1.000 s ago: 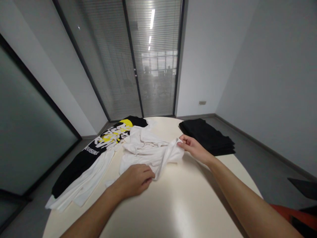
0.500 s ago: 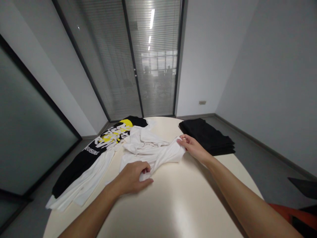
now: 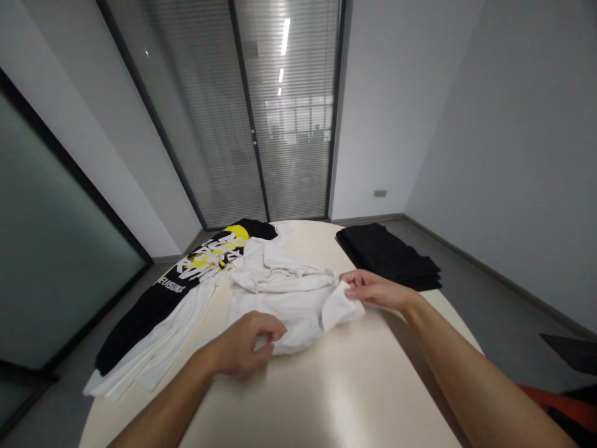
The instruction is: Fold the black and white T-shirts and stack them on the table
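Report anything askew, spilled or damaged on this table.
No spill or damage shows. The white garment looks untidy: its cloth is bunched, with a flap turned over at the right hand, unlike the folded black pile.

The left hand covers a bit of the white cloth, so I can't tell if its fingers pinch it. The left arm and right arm, back from the fingers, get cut off at the bottom. Far right of the right hand's fingers, a red thing is cut off too. Well past those fingers, a little plate is too small to read.
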Demonstrator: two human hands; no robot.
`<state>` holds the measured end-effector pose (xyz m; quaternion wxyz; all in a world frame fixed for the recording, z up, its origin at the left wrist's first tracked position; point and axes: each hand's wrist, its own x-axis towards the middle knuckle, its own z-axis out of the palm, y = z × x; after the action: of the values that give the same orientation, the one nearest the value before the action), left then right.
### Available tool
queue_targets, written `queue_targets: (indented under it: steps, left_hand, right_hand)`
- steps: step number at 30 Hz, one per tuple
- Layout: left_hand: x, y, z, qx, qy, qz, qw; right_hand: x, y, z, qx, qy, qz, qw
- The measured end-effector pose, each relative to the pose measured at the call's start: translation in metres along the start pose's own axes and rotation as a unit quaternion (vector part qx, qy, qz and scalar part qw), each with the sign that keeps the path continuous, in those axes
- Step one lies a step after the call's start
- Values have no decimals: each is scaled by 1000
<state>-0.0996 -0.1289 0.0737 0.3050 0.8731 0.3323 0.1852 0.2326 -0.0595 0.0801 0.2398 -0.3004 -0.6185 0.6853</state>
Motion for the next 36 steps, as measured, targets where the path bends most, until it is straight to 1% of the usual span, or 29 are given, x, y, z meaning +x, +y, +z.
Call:
queue_targets:
  steps: [2,3,4,5,6,8,9,10,11,12,13,15,16,17,19,21,22,24,26,27,28,29,30,32,33,34,35,36]
  left_hand:
    - [-1,6,2,-39,-66,-55,996]
    - [-1,10,3,-73,-99,-73,990]
    - [-1,12,5,-119,-134,-87,980]
    - [0,15,6,-171,-169,-102,965]
    - [0,17,8,-221,-202,-118,947]
    - [1,20,9,-283,-238,-146,918]
    - [1,20,9,-286,-240,-153,915]
    - [2,20,9,-269,-232,-153,922]
    - [3,20,10,-239,-217,-150,935]
    - [4,21,10,-206,-202,-146,946]
    - [4,21,11,-174,-191,-142,955]
    - [5,21,14,-129,-182,-139,965]
    - [5,21,15,-119,-189,-142,964]
    - [4,21,17,-117,-202,-150,961]
    - [3,21,20,-134,-237,-172,947]
    - [1,22,21,-170,-277,-197,925]
    - [0,22,22,-187,-296,-210,913]
    - [-1,23,22,-203,-335,-229,891]
    - [-1,26,22,-196,-363,-228,882]
    - [0,27,23,-191,-367,-220,884]
    - [1,29,24,-182,-358,-205,893]
    - [2,31,25,-167,-335,-184,909]
    - [4,32,27,-147,-295,-156,931]
    - [6,33,33,-88,-190,-73,975]
    - [7,32,36,-55,-142,-25,988]
    - [7,31,40,-27,-112,16,993]
    - [7,29,43,-4,-102,47,994]
    - [6,27,46,14,-110,65,992]
  right_hand:
    - [-7,-6,2,-22,-105,70,992]
    - [-9,-8,3,-31,-139,98,985]
    - [-10,-10,5,-38,-156,116,980]
    - [-10,-11,6,-46,-154,122,979]
    - [-8,-12,7,-56,-135,116,982]
    - [-2,-9,8,-89,-59,81,991]
    - [2,-6,7,-118,-9,60,991]
    - [6,-2,6,-157,48,41,986]
    - [10,3,4,-203,107,28,973]
    - [13,8,2,-257,164,19,952]
    - [16,14,-1,-307,218,16,926]
    - [20,24,-5,-382,295,20,876]
    - [20,28,-6,-404,318,24,858]
    - [21,31,-7,-419,329,27,846]
    - [22,35,-5,-441,328,32,835]
    - [24,36,-2,-461,314,36,830]
    - [26,36,0,-464,313,35,828]
    - [30,36,3,-451,331,25,828]
    - [34,37,4,-408,358,-1,840]
    - [36,39,4,-380,366,-18,849]
    - [39,41,3,-353,371,-38,858]
    - [41,44,2,-330,369,-60,867]
    - [43,47,2,-312,364,-82,874]
    - [45,54,1,-298,349,-112,881]
    - [46,57,0,-301,345,-114,882]
    - [47,59,1,-307,344,-107,881]
    - [47,61,1,-317,346,-93,878]
    - [47,62,1,-328,350,-76,874]
